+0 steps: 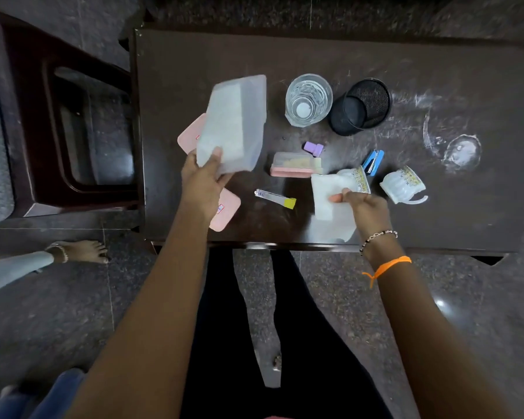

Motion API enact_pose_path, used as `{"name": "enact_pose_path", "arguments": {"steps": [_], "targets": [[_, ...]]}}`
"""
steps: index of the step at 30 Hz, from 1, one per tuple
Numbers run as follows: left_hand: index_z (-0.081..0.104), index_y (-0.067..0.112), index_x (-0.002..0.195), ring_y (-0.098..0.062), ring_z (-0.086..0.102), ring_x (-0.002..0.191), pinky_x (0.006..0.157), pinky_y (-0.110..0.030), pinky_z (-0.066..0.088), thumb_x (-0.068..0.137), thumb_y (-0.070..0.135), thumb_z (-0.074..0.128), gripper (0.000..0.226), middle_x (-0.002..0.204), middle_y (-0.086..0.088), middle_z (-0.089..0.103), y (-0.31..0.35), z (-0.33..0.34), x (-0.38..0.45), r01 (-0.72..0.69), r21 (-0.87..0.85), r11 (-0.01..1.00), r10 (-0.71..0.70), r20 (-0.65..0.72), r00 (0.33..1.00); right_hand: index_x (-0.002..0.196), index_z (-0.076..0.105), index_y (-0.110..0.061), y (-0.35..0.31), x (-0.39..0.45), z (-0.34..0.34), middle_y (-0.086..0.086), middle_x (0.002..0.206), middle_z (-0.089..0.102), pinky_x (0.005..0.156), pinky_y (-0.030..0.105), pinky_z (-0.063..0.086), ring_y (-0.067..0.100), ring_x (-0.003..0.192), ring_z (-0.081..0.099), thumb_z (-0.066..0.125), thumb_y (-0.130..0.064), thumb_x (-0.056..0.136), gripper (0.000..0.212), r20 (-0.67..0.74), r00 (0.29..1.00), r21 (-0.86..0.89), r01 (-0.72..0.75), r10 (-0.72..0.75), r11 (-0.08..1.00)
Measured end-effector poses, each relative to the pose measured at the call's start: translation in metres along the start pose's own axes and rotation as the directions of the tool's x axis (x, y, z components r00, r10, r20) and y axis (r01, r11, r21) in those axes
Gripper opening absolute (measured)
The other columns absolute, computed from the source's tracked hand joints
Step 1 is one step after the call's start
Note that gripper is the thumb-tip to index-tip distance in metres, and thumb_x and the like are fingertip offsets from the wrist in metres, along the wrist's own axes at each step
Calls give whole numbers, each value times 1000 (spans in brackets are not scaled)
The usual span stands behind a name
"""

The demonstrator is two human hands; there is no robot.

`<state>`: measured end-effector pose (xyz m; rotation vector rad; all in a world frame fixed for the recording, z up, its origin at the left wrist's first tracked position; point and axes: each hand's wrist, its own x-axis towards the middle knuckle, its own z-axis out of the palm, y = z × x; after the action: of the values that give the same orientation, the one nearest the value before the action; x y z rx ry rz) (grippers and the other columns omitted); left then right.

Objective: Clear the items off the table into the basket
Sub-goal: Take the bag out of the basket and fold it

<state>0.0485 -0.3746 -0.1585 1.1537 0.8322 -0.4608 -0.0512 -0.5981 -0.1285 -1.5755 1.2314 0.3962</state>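
Careful: your left hand [204,176] pinches the translucent plastic container [233,122] by one corner above the pink lid [224,211], so it could slip. Your right hand [365,207] grips a second clear container [330,195] near the patterned cup [356,176], risking a knock. No basket shows.

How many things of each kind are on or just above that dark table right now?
Translucent plastic boxes held in hands: 2
Pink plastic lids: 2
White patterned cups: 2
Clear drinking glass: 1
Black mesh pen holder: 1
Total: 8
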Motion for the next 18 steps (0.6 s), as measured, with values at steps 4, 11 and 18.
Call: {"name": "enact_pose_path", "arguments": {"steps": [4, 11, 18], "targets": [[43, 5, 126, -27, 61, 105, 83, -37, 54, 92, 7, 55, 37, 131, -12, 54, -8, 25, 24, 183, 399, 899, -147, -118, 982, 81, 71, -8, 0, -3, 6, 8, 87, 65, 68, 23, 41, 14, 78, 50, 54, -16, 91, 22, 46, 999, 52, -3, 1, 999], [47, 8, 128, -22, 64, 87, 80, -33, 52, 94, 16, 53, 35, 122, -11, 60, -25, 36, 34, 300, 413, 860, -268, -135, 954, 85, 72, -4, 1, -6, 14, -9, 73, 65, 61, 8, 46, -8, 62, 58, 55, -7, 89, 18, 122, 992, 115, 21, -35, 993], [50, 4, 122, -33, 59, 109, 90, -42, 50, 87, 39, 54, 50, 123, -15, 60, -30, 16, 29, 348, 814, 464, -69, -359, 931, 98, 67, -16, 0, -6, 13, 5, 102, 63, 70, 11, 45, 11, 89, 54, 53, 5, 85, 29, 249, 953, 3, 176, -171, 984]]}}
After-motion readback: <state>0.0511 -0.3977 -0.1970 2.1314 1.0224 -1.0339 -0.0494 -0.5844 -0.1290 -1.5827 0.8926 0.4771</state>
